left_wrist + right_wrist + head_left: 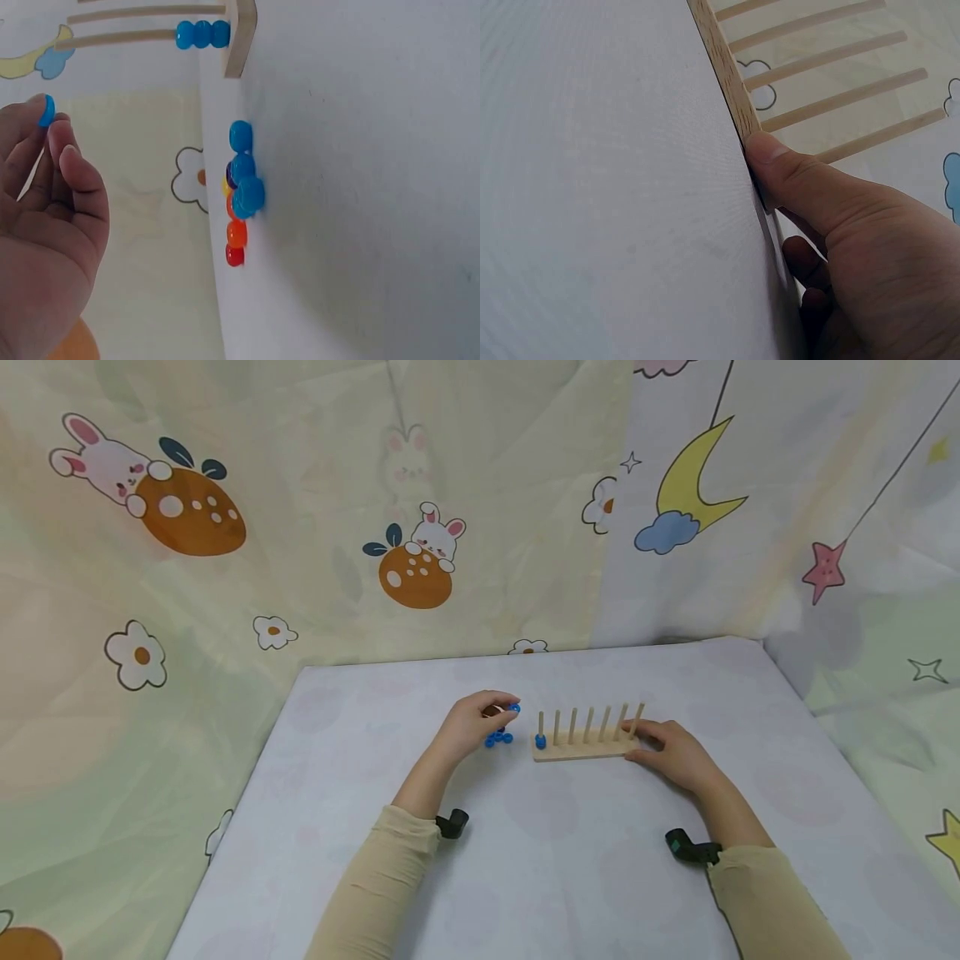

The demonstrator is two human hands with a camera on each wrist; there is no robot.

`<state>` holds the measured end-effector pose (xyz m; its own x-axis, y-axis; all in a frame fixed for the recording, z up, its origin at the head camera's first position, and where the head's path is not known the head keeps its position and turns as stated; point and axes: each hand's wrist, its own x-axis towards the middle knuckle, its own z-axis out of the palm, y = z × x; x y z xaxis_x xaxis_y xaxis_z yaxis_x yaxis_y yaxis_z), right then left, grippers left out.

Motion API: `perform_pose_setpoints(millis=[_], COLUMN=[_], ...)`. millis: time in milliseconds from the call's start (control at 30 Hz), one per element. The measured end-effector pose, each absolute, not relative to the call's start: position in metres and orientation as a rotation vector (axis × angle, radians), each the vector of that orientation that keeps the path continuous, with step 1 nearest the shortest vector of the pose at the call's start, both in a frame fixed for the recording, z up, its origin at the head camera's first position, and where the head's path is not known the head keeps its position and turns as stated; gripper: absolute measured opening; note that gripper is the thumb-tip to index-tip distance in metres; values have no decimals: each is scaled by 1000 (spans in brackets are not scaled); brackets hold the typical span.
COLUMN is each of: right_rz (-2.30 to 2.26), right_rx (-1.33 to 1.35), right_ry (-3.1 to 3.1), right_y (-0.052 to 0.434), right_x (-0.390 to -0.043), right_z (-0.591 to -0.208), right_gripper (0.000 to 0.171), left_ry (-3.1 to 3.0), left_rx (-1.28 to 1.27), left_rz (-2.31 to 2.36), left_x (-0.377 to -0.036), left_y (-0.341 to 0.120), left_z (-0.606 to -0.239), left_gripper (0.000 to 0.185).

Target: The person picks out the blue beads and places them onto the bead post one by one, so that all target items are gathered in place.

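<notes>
My left hand (467, 724) pinches a blue bead (47, 111) between thumb and fingertips, raised above the table and left of a wooden peg board (581, 752). Several upright pegs stand in a row along the board. Three blue beads (202, 34) are stacked on its leftmost peg. My right hand (677, 757) grips the board's right end, the thumb on the near side; its other fingers are partly hidden behind. Below the left hand lie loose blue beads (498, 738), and the left wrist view also shows orange beads (237, 233) and a red bead (235, 256) among them.
A white cloth covers the table (555, 860). Behind it and at the sides hangs a printed curtain (315, 527) with rabbits, flowers and a moon. Black wrist devices sit at both cuffs, the left device (452, 823) and the right device (692, 847).
</notes>
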<state>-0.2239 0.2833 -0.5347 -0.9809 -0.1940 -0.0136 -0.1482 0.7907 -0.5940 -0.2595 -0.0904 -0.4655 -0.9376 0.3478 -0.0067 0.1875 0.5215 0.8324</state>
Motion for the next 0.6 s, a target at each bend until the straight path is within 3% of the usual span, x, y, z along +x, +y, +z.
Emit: perform_pose_setpoints(millis=[600], right_rz=[-965], right_rx=[-266], right_ry=[2911], right_y=[282], right_x=[-216], right_z=[-535], right_gripper=[58], left_ry=[2541], left_rx=[567], left_rz=[1419], left_x=[-253], left_y=[-66], left_z=[-455], left_gripper=[31])
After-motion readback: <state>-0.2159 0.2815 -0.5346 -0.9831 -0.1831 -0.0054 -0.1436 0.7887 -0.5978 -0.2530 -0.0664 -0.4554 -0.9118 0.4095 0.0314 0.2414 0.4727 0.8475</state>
